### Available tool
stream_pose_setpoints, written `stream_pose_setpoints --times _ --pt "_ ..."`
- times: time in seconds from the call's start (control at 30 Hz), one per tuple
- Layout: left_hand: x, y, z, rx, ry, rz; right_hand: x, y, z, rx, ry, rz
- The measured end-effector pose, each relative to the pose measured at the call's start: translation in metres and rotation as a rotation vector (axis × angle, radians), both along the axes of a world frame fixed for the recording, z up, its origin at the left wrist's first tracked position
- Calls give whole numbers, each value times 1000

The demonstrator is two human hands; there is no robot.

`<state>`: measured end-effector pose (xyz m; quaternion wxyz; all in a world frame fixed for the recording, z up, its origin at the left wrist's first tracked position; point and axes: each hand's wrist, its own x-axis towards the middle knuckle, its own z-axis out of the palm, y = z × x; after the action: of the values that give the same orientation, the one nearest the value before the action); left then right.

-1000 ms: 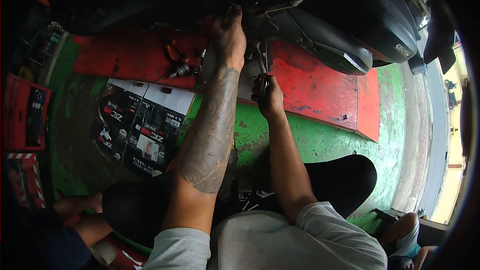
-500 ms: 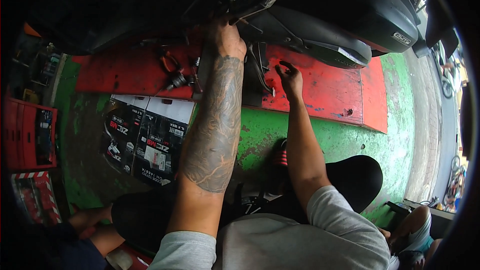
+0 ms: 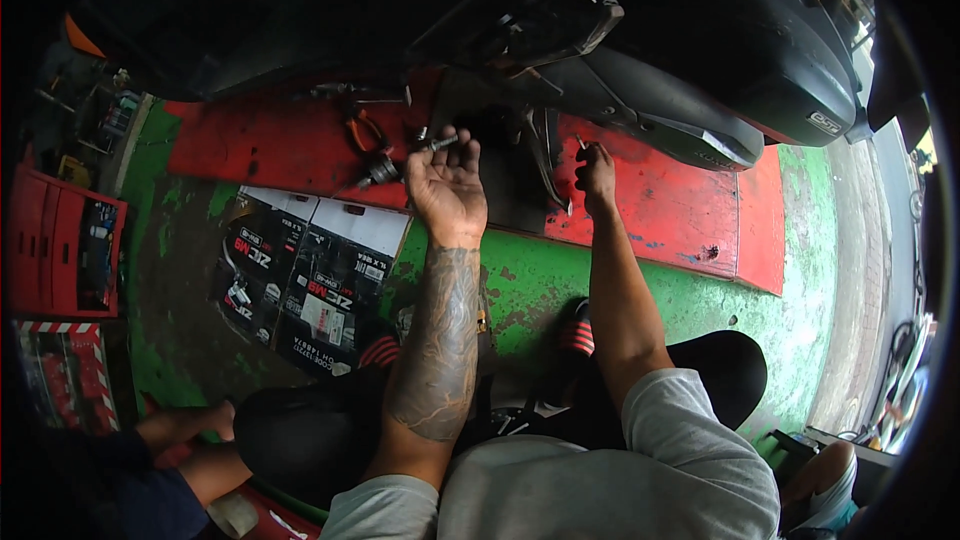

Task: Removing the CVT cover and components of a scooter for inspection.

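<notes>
My left hand (image 3: pixel 447 192) is palm up in front of the dark motor scooter (image 3: pixel 700 50), fingers slightly curled. Across its fingers lies a small metal bolt-like piece (image 3: pixel 441 143). To the right, above the red platform (image 3: pixel 660 215), the fingers of my right hand (image 3: pixel 597 180) are bent together around a small, thin piece (image 3: pixel 581 143), too small to name. Between the hands the scooter's metal stand (image 3: pixel 541 158) reaches down. Just left of my left hand lie a metal tool (image 3: pixel 382 172) and pliers with orange handles (image 3: pixel 368 130).
A flattened black carton (image 3: pixel 300 275) lies on the green floor (image 3: pixel 520 285) at the left. Beyond it stands a red tool cabinet (image 3: pixel 60 240). Another person's legs (image 3: pixel 190 450) are at the lower left; someone's arm (image 3: pixel 822 470) shows at the lower right.
My left hand has come down from under the scooter and turned palm up, with the bolt-like piece now showing. My right hand has closed its fingers and shifted slightly right and nearer.
</notes>
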<state>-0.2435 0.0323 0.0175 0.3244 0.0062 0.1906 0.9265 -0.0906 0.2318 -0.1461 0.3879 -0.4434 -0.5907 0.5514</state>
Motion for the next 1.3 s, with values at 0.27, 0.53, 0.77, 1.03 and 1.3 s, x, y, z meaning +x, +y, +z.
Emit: stream_pose_setpoints --times 0.27,0.53,0.77,1.03,1.3 --pt "-6 -23 -49 -350 -48 -72 -52 -119 151 -335 415 204" --pt "-47 -46 -70 340 -104 -251 -151 -208 181 559 -63 521" --pt "-88 -75 -90 224 -10 -52 -191 -236 194 638 -161 778" --pt "-141 -83 -91 -97 -338 208 -165 -249 175 745 -147 654" --pt "-348 -108 -129 -1641 1083 337 -145 -250 112 706 -543 823"
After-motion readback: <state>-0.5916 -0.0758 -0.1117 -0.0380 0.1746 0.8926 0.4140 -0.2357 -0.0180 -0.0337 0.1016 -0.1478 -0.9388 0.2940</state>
